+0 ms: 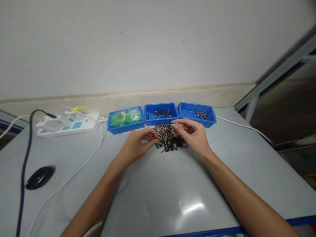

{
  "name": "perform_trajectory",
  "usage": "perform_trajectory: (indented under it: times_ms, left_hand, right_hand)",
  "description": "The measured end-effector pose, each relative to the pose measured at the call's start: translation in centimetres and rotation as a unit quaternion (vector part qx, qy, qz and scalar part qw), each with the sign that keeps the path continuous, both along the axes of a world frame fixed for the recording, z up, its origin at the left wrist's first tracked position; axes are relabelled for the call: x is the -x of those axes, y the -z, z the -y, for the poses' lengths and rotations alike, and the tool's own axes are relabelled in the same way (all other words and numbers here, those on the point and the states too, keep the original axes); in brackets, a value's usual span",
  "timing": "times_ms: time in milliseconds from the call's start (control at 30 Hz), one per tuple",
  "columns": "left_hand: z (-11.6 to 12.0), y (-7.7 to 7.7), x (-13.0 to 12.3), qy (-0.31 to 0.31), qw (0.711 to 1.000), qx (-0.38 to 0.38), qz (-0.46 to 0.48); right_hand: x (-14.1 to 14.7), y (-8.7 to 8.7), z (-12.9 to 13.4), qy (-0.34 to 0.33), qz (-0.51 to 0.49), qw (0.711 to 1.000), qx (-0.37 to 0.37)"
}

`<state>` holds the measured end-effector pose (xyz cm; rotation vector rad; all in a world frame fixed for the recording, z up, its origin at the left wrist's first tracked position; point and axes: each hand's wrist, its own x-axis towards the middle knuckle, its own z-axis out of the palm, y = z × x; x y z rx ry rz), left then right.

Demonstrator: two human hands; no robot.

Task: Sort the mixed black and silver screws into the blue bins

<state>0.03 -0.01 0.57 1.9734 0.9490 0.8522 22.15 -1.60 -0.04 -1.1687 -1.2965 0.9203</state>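
A mixed pile of screws (170,144), brassy ones at the back and black ones in front, lies on the grey table between my hands. My left hand (138,143) is at the pile's left edge, its fingers curled and the thumb tip close to the fingertips. Whatever sits between those tips is too small to make out. Over the pile's right side, my right hand (194,134) is closed in a pinch of thumb and forefinger. Any piece in that pinch is hidden or too small to name.
Behind the pile stand three blue bins: the left bin (125,129) with green-and-clear plastic packets, the middle bin (161,122) with black screws, the right bin (209,122) with brassy screws. A power strip (69,126), cables and a black mouse (40,177) are at left.
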Motion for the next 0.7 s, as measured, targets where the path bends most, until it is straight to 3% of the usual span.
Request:
perform_trajectory:
  times_ms: [167,333,700]
  left_hand:
    - [0.1,-0.09,-0.15,-0.06,0.997,0.015,0.045]
    - [0.44,-0.05,-0.5,-0.059,0.996,0.009,0.06]
    - [0.57,0.27,-0.77,-0.044,0.993,0.038,0.101]
  right_hand:
    - [0.2,0.05,0.31,-0.074,0.049,0.996,0.028]
    - [0.55,-0.08,0.53,-0.163,-0.033,0.982,0.094]
    - [0.23,0.17,0.24,-0.193,-0.091,0.965,0.15]
